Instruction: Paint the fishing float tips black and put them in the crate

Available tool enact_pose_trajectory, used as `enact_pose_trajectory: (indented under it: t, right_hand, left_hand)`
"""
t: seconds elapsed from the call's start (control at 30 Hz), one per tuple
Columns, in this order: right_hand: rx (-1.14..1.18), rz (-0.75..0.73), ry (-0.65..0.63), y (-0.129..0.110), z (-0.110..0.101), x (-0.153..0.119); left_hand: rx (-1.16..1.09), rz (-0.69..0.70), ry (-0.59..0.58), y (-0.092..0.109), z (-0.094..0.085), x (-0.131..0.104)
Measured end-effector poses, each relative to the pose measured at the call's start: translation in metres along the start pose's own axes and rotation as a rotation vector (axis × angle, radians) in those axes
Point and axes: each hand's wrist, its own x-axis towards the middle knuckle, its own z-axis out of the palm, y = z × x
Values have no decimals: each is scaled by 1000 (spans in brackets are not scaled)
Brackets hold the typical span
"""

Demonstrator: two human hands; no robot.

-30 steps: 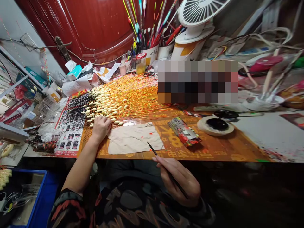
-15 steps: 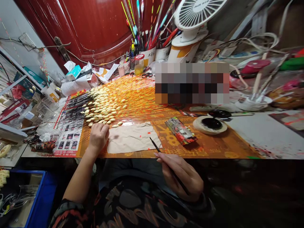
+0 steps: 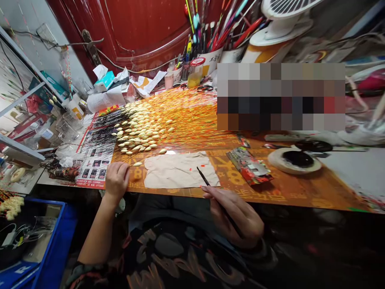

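Observation:
At the table's front edge my left hand (image 3: 116, 180) is closed, its fingertips pinching the thin stem of a fishing float. The float's pale oval body (image 3: 137, 163) lies just right of the fingers, beside the cream cloth (image 3: 171, 174). My right hand (image 3: 237, 214) grips a dark, slim paintbrush (image 3: 204, 178), its tip pointing up and left over the cloth's right part. Small orange-red marks dot the cloth near that tip. Beyond my left hand lie many more floats (image 3: 141, 128) side by side, with dark stems to the left and orange-yellow tips to the right.
Right of the cloth lies a paint-smeared block (image 3: 249, 165), then a roll of tape (image 3: 294, 160). Behind stand a lidded jar (image 3: 195, 74), cups of brushes and a white fan (image 3: 279, 24). A blue crate (image 3: 54, 237) is at the lower left. One patch is pixelated.
My left hand has moved left and slightly down from the row of floats, and a float now shows at its fingers. The right hand keeps the brush over the cloth. The view has shifted.

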Motion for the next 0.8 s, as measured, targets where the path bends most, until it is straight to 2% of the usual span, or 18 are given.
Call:
enact_pose_trajectory:
  t: [0.17,0.33,0.63,0.8]
  right_hand:
    - [0,4,8,-3,5,3]
    - [-7,-10,28,-5,5,6]
    - [7,6,26,-3,1,4]
    - [-19,12,41,-3,-2,5]
  left_hand:
    - [-5,4,26,-8,-7,-7]
    - [18,42,39,-7,-2,-2]
    - [78,143,63,12,4,25]
    - [9,154,58,22,11,43]
